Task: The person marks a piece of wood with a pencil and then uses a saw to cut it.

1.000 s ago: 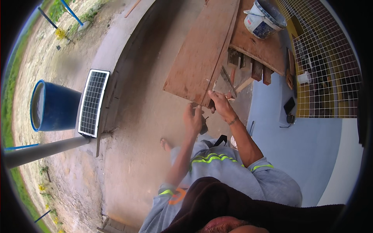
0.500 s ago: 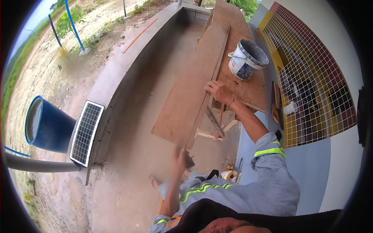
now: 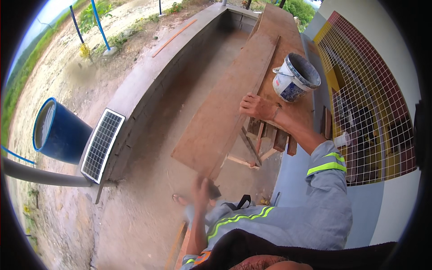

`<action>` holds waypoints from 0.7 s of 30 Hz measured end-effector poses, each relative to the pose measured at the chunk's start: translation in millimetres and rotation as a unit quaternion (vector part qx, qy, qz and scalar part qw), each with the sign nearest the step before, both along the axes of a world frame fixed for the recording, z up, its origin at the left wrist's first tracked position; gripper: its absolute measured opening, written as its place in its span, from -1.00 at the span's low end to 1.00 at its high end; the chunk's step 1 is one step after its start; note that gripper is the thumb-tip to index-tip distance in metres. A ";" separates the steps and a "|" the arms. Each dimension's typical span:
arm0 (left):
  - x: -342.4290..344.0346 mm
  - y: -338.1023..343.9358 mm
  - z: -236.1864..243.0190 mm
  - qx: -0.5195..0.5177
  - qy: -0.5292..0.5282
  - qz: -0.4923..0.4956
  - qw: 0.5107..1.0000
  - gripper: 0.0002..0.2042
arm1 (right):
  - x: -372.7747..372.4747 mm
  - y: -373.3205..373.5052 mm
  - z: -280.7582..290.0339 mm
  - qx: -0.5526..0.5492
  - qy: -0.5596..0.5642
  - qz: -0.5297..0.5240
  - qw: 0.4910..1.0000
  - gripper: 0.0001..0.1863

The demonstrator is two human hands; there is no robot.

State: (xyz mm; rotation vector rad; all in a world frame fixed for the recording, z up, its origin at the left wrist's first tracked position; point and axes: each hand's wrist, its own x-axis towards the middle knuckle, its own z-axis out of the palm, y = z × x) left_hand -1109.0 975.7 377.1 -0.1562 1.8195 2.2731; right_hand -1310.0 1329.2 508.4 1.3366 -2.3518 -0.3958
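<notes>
A long brown plywood board [image 3: 216, 114] lies lengthwise over a wooden bench top [image 3: 281, 33], its near end sticking out toward me. My right hand [image 3: 256, 107] is closed over the board's right edge, fingers on top. At the near end, my left hand [image 3: 200, 191] is closed and somewhat blurred. Beside its fingers shows a dark blocky object [image 3: 213, 190]; its kind, and whether the hand grips it or the board's corner, is unclear. A paint-stained white bucket [image 3: 294, 78] with a handle stands on the bench, beyond my right hand.
Below the bench are cut timber ends [image 3: 280, 140] and wooden legs. A low block wall [image 3: 135, 87] runs along the left, carrying a small solar panel [image 3: 102, 146] and an orange strip [image 3: 174, 38]. Outside it stands a blue barrel [image 3: 63, 130]. A wire-mesh window [image 3: 366, 99] fills the right.
The whole view has shifted a little. The board's near end and my left hand sit slightly nearer me. My right hand keeps its hold; more timber ends show beneath it.
</notes>
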 end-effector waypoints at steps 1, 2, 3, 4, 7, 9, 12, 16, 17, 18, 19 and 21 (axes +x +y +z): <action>1.1 0.2 1.1 -0.013 0.002 0.001 1.000 -0.83 | 2.1 -0.2 6.5 0.006 0.017 -0.003 1.000 -0.90; 4.4 -1.4 -5.1 -0.013 -0.002 0.001 1.000 -0.83 | 5.6 -1.2 8.7 0.006 0.013 -0.003 1.000 -0.90; 2.7 -1.1 -10.7 -0.011 0.011 0.001 1.000 -0.83 | 6.5 -0.5 15.0 0.018 0.025 -0.002 1.000 -0.88; 1.2 -1.2 -15.3 -0.008 0.024 0.001 1.000 -0.83 | 7.4 0.2 22.2 0.030 0.036 -0.001 0.999 -0.86; -2.0 -3.0 -10.0 -0.001 0.021 -0.037 0.999 -0.84 | 14.4 2.1 48.9 -0.038 0.059 -0.012 0.997 -0.77; -1.1 -0.4 5.1 0.002 -0.001 -0.026 1.000 -0.84 | 23.0 -10.2 78.9 -0.086 0.073 -0.019 0.993 -0.72; 2.6 -2.8 23.8 0.032 -0.026 -0.013 0.999 -0.85 | 27.3 -21.4 90.0 -0.119 0.071 -0.035 0.990 -0.63; 2.0 1.7 31.7 0.059 -0.032 -0.002 0.998 -0.85 | 20.9 -7.3 47.3 -0.105 0.014 -0.090 0.990 -0.75; 1.7 3.3 30.1 0.071 -0.046 0.000 0.996 -0.85 | 21.0 -5.6 34.3 -0.097 -0.001 -0.084 0.992 -0.78; 2.1 3.6 23.9 0.067 -0.054 0.004 0.996 -0.85 | 22.6 -3.8 23.9 -0.100 -0.011 -0.082 0.992 -0.78; 0.8 2.6 15.0 0.047 -0.027 0.006 0.999 -0.85 | 22.3 -5.5 17.6 -0.086 -0.031 -0.069 0.993 -0.82; 0.9 -2.3 4.3 0.021 0.025 -0.008 0.999 -0.85 | 21.7 -9.5 8.0 -0.072 -0.053 -0.056 0.994 -0.84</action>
